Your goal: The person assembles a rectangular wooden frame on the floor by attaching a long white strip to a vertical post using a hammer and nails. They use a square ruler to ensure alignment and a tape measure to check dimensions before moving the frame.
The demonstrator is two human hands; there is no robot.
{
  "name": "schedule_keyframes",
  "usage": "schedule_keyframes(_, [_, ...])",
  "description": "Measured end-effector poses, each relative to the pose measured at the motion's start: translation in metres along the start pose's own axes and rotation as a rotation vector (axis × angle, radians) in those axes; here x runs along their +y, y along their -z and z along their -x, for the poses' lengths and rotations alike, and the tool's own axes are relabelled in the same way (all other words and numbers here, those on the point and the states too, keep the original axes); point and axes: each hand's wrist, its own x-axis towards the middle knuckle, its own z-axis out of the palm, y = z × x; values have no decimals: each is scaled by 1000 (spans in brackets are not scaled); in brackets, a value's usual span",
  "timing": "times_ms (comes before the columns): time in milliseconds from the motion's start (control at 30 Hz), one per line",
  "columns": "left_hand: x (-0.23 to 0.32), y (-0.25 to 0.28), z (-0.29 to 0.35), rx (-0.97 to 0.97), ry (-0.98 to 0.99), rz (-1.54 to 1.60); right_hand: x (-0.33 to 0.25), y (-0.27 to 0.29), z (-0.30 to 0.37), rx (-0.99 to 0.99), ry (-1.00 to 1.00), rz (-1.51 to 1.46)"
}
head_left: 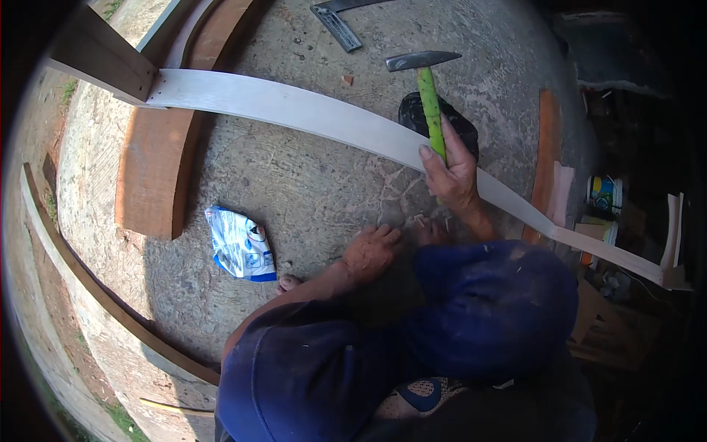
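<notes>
— In the head view, where did the right hand (pixel 451 175) sit, and what was in it?

— It sat at about two o'clock from the picture's centre, fingers wrapped tight around the green handle of a hammer (pixel 428 90). The handle's long axis ran nearly straight from six to twelve o'clock, with the dark steel head at the twelve o'clock end, well clear of the hand and lying crosswise

— And the pale board (pixel 294 110)?

— It was a long, light plank that crossed the view from ten o'clock down to four o'clock, bowed by the lens. The right hand lay over it, and the hammer handle crossed it almost square. Its ten o'clock end met a brown timber post (pixel 99 55)

— What of the left hand (pixel 372 250)?

— That hand was lower, at about seven o'clock from the right one, palm down on the concrete floor (pixel 309 184), fingers loosely bent toward a scatter of small pale bits by the fingertips. Whether it pinched anything, I could not tell. It touched neither board nor hammer, so the right hand was plainly the nearer to both

— Anything else about?

— A crumpled blue-and-white packet (pixel 239 244) lay at nine o'clock from the left hand, a thick reddish plank (pixel 158 169) beyond it, and a metal square (pixel 335 26) at twelve o'clock near the rim
</notes>
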Motion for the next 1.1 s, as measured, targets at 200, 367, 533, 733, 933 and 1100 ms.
schedule_keyframes(200, [-4,-48,-16,67,35,-78,-7,7,-6,-107,31,-136])
schedule_keyframes(367, [-13,-11,3,218,255,-100,-52,24,-45,-294,145,52])
schedule_keyframes(533, [-86,147,45,951,610,-120,-139,34,-83,-562,-4,293])
schedule_keyframes(733, [-177,266,111,1409,927,-232,-156,-43,-89,-633,225,382])
schedule_keyframes(933, [-209,250,117,1433,883,-220,-126,-117,-92,-526,421,243])
schedule_keyframes(1100, [-215,246,122,1240,784,-495,-122,-181,-81,-473,114,59])
